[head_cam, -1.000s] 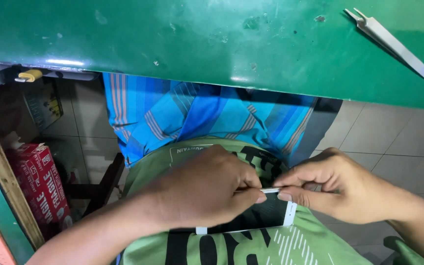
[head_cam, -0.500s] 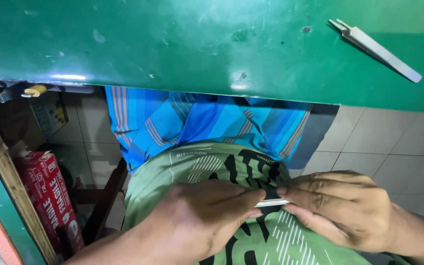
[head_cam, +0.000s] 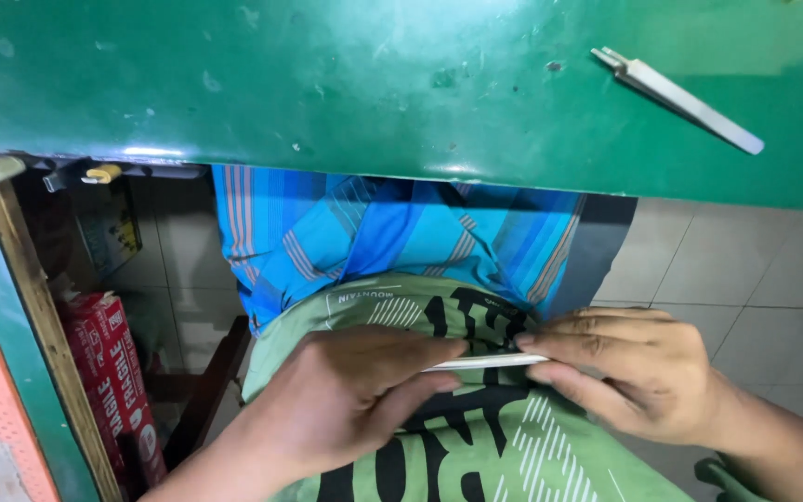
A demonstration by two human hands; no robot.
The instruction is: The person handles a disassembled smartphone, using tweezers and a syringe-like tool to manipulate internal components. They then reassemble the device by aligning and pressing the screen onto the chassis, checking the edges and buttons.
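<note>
We pinch a thin white flat panel (head_cam: 487, 363) edge-on over our lap.

Left hand (head_cam: 350, 400) and right hand (head_cam: 638, 372) both closed on it; its long axis runs straight between the two grips.

Green scuffed worktop (head_cam: 327, 84) overhead; pale tiled floor (head_cam: 755, 279) below; wooden frame (head_cam: 44, 316) at left.
</note>
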